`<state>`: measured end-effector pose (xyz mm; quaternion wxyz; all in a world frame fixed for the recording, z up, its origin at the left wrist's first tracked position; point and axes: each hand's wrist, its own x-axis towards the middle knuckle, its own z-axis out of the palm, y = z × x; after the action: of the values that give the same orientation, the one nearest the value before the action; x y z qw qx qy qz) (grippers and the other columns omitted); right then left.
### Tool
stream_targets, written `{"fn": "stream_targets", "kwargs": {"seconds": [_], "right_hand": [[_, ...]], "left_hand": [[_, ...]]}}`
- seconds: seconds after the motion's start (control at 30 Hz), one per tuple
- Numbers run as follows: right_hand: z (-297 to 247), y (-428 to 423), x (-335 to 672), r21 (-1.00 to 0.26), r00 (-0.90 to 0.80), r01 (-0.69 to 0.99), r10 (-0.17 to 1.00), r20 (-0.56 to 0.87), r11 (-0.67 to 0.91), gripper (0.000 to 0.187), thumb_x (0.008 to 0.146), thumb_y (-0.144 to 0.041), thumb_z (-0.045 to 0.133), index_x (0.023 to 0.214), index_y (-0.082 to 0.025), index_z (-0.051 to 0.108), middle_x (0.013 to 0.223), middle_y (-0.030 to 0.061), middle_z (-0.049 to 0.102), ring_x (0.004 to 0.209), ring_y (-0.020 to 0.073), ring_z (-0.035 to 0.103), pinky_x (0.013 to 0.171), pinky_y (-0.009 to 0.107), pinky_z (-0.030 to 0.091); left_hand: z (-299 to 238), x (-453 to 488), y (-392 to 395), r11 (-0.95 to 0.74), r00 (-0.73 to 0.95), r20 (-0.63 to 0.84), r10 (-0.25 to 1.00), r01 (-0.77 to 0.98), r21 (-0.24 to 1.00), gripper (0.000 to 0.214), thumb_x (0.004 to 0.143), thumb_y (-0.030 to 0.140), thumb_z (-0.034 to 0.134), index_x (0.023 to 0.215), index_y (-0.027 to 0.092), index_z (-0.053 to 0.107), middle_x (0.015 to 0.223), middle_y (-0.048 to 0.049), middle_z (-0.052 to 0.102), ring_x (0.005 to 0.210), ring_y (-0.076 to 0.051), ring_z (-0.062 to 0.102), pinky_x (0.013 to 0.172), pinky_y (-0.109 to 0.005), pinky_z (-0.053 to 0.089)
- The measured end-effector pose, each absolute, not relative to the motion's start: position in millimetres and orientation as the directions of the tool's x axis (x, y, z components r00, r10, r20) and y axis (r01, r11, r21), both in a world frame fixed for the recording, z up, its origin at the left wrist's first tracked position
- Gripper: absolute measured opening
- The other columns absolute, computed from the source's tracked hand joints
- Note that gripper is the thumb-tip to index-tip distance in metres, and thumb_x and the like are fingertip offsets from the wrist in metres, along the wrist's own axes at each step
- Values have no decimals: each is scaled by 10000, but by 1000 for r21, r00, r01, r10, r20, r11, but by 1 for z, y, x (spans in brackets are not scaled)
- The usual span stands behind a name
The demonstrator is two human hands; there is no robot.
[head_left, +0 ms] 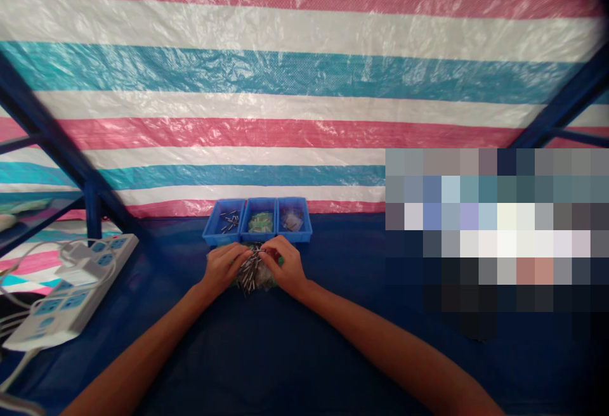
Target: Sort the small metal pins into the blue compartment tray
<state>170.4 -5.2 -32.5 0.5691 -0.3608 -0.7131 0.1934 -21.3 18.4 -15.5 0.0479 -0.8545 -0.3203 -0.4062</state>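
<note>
Both my hands meet over a small heap of thin metal pins lying on green parts on the dark blue table. My left hand has its fingers curled onto the left side of the heap. My right hand pinches at the heap's top right, fingers closed. Just behind the hands stand three small blue bins: the left bin holds loose metal pins, the middle bin green pieces, the right bin small packets.
A white power strip with cables lies at the left on the blue table. A striped plastic tarp hangs behind. Blue frame struts slant at both sides. A blurred-out patch covers the right.
</note>
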Motion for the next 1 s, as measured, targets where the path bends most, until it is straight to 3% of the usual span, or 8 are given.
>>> {"fn": "stream_targets", "kwargs": {"seconds": [0.27, 0.53, 1.0], "right_hand": [[-34, -5, 169, -680, -112, 304, 734, 670, 667, 156, 909, -299, 528, 858, -177, 611, 780, 31, 563, 693, 141, 517, 631, 260, 429], [-33, -3, 169, -660, -122, 323, 721, 682, 678, 195, 935, -261, 480, 830, -179, 621, 799, 40, 581, 776, 154, 549, 718, 275, 443], [-38, 0, 167, -658, -83, 342, 719, 690, 671, 200, 917, -250, 510, 977, -194, 692, 883, 55, 575, 795, 150, 563, 741, 276, 464]], "left_hand": [[-15, -21, 18, -791, 464, 729, 504, 587, 173, 207, 895, 263, 546, 743, 165, 646, 662, -8, 660, 585, -105, 603, 597, -211, 441], [-15, -20, 18, -797, 452, 735, 506, 572, 196, 129, 867, 275, 597, 817, 175, 662, 699, -3, 676, 618, -108, 624, 609, -215, 462], [-10, -19, 13, -850, 394, 828, 398, 498, 171, 151, 844, 148, 614, 966, 187, 693, 918, -37, 732, 830, -149, 687, 797, -261, 548]]}}
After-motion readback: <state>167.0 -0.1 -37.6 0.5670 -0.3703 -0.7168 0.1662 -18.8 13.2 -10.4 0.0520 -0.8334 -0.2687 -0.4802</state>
